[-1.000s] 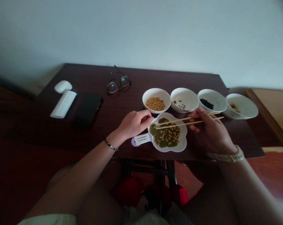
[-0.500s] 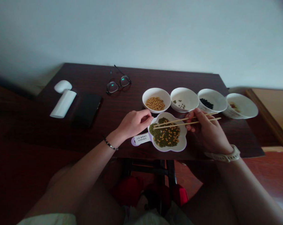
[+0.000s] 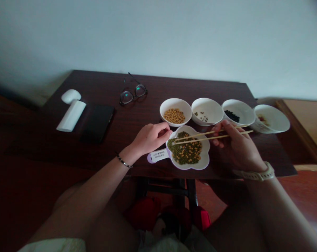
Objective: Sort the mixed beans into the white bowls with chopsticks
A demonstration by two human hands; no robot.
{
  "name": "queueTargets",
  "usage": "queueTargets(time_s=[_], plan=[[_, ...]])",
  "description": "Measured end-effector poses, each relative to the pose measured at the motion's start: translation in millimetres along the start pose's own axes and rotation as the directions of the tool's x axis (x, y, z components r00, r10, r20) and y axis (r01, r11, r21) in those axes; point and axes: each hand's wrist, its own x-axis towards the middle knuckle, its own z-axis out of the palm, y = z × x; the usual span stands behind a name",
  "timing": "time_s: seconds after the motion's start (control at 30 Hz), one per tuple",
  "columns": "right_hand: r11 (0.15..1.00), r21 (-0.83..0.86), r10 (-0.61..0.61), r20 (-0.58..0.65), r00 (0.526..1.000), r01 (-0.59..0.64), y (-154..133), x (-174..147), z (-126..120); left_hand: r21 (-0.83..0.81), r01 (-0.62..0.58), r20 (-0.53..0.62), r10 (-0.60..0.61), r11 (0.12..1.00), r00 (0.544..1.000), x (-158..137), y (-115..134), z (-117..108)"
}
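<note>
A pair of wooden chopsticks (image 3: 195, 140) is in my right hand (image 3: 238, 147), their tips slightly apart over the left part of a white, flower-shaped dish (image 3: 206, 161). Green mung beans (image 3: 179, 154) fill much of this dish, mixed with yellow soybeans (image 3: 196, 148). I cannot make out a bean between the tips. My left hand (image 3: 153, 138) has its fingers curled and pinched at the dish's upper left rim. Just below it the dish's purple-edged, labelled handle (image 3: 158, 156) points left.
Behind the dish stand white bowls: one with soybeans (image 3: 174, 115), one with a few green beans (image 3: 201, 116), one with black beans (image 3: 232, 116), and one with reddish and pale bits (image 3: 263, 120). Glasses (image 3: 133, 94), a black flat case (image 3: 97, 122) and a white cylinder (image 3: 71, 116) lie leftward.
My right hand and the chopsticks have shifted slightly to the right, the tips still over the dish. My left hand stays at the rim.
</note>
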Motion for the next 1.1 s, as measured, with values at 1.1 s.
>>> queueTargets(time_s=[1.1], plan=[[0.988,0.126,-0.074,-0.119,0.99,0.089,-18.8,15.1,-4.5,-0.019,-0.014,-0.003,0.014,1.0,1.0,-1.1,-0.1,-0.3]])
